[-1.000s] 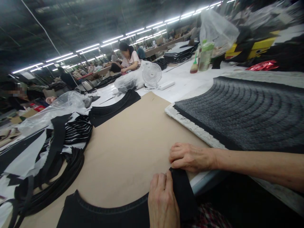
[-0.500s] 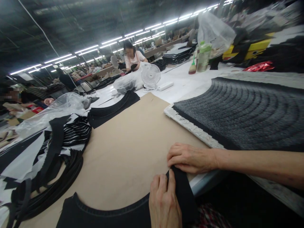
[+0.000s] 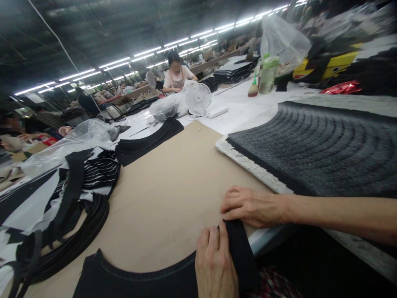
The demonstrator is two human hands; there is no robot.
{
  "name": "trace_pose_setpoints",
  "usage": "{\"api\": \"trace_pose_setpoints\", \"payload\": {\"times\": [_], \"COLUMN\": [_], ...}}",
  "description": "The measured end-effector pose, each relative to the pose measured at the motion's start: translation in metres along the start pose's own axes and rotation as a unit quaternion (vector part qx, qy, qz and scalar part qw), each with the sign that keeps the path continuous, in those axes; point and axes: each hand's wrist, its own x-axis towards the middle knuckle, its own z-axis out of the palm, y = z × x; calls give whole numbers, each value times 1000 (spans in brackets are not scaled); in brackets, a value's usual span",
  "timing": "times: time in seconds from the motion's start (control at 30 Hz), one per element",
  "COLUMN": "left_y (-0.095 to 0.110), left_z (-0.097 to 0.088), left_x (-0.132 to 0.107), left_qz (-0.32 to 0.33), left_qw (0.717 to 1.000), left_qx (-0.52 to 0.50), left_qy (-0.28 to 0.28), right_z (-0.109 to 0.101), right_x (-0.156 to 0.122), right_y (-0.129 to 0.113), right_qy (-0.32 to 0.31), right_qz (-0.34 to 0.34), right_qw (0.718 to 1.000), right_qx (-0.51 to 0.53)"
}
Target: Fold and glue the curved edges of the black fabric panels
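Observation:
A black fabric-like piece with a curved, folded-looking rim lies along the near edge of the tan board. Over its right part, my left hand is closed, fingers bent and pressed down on the rim. At the piece's upper right corner is my right hand, coming in from the right. Its fingers are curled together at the corner, fingertips low against the board. The thumbs and the undersides of both hands are mostly hidden.
Black strips and striped scraps lie at left, with stacked curved black pieces behind the board. A pale-edged slab holds overlapping dark grey pieces at right. Farther back are a white fan, a bottle and a co-worker.
My right hand has shifted slightly right and down at the corner, while my left hand stays almost in place. The co-worker at the back has straightened and turned a little.

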Motion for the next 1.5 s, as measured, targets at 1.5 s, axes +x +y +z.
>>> {"api": "trace_pose_setpoints", "payload": {"times": [1.5], "left_y": [7], "left_z": [30], "left_x": [-27], "left_qz": [14], "left_qw": [992], "left_qx": [50], "left_qy": [117], "right_z": [9], "right_x": [-7], "right_y": [-44], "right_qy": [-18], "right_qz": [200], "right_qw": [979], "right_qx": [35]}}
